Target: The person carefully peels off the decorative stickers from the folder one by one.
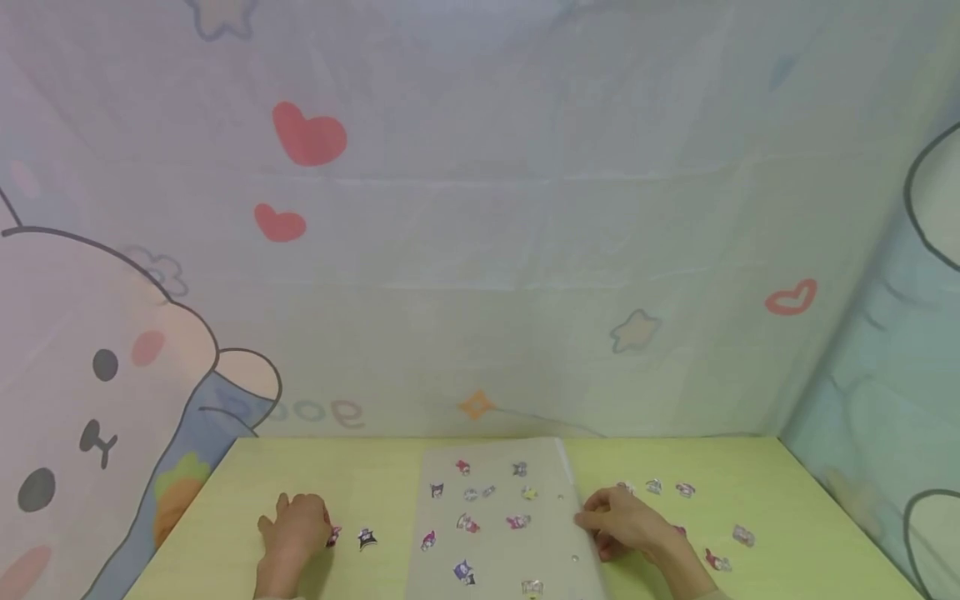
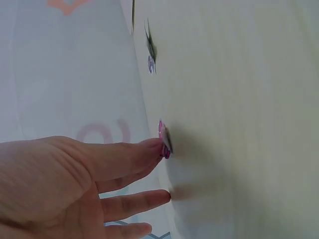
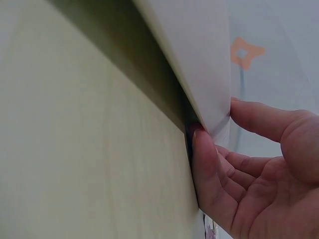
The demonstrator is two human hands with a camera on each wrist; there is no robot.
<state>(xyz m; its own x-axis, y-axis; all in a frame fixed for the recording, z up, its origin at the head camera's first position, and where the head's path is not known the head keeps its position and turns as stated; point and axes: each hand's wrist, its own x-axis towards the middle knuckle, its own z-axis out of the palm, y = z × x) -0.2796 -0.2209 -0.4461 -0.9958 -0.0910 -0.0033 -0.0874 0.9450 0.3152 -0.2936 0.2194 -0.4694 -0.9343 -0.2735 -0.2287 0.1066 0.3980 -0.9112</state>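
Note:
A white booklet [image 1: 495,500] dotted with small cartoon stickers lies in the middle of the table. My right hand [image 1: 626,521] is at its right edge. In the right wrist view that edge of the booklet [image 3: 199,64] is raised off the table, held between the thumb and fingers of my right hand [image 3: 264,169]. My left hand [image 1: 294,533] is left of the booklet. Its thumb and a finger pinch a small pink sticker [image 2: 165,139], tilted up near the tabletop. A black-and-white sticker [image 1: 366,538] lies between that hand and the booklet.
Several loose stickers lie right of the booklet, among them a red-and-white one [image 1: 717,560] and a pale one [image 1: 743,535]. Others sit behind the right hand, such as a pink one [image 1: 685,490]. A printed cloth [image 1: 480,250] hangs behind the yellow table [image 1: 375,467].

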